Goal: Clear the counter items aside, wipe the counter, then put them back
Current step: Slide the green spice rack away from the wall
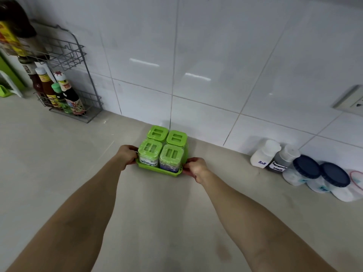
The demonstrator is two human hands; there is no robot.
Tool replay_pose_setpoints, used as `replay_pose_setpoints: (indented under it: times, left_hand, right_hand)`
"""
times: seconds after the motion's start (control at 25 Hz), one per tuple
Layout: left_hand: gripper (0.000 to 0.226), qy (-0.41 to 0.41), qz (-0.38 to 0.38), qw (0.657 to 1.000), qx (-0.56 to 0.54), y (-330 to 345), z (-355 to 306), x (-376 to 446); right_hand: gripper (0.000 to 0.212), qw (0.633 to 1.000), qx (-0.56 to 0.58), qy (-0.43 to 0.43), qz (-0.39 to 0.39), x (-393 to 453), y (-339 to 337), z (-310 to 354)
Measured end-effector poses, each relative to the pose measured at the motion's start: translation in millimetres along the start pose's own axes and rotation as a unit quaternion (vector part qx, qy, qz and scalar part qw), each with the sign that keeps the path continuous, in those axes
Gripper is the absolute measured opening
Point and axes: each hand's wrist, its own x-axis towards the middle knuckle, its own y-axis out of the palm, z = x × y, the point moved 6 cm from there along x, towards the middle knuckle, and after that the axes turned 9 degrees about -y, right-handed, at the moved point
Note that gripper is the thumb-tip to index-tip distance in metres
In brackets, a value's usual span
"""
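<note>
Green tray (157, 172) of four green-lidded jars (163, 148) on the pale counter (78, 154), close to the white tiled wall (216, 55). Left hand (127, 155) closed on the tray's left end, right hand (196, 168) closed on its right end, both arms stretched forward. "Vinegar" label on the near-left jar. Off to the right against the wall, well apart from the tray: white salt bottle (264, 155), dark sauce bottle (282, 160), two blue-lidded jars (322, 173). Far left: wire rack (74, 79) with sauce bottles (59, 93) upright in its lower shelf.
</note>
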Motion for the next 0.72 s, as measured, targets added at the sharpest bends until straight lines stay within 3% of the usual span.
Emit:
replay_pose_setpoints:
  times: [0.28,0.4,0.48,0.6,0.72]
  left_hand:
    - [0.044,0.000,-0.021,1.000,0.001,-2,7,11]
    - [0.043,0.012,-0.043,0.999,0.020,-5,2,11]
    - [0.044,0.049,-0.101,0.991,0.074,-10,-12,9]
    - [0.042,0.130,-0.193,0.962,0.140,-5,-48,-11]
    - [0.033,0.224,-0.189,0.931,0.216,44,-86,-39]
  right_hand:
    - [0.021,1.000,0.003,-0.005,-0.001,2,2,-8]
    - [0.015,0.998,-0.062,-0.019,0.004,2,-11,-1]
    - [0.012,0.989,-0.138,-0.051,-0.005,2,-30,10]
    - [0.015,0.950,-0.285,-0.130,-0.002,-5,-71,40]
    - [0.016,0.889,-0.415,-0.194,-0.012,-22,-128,73]
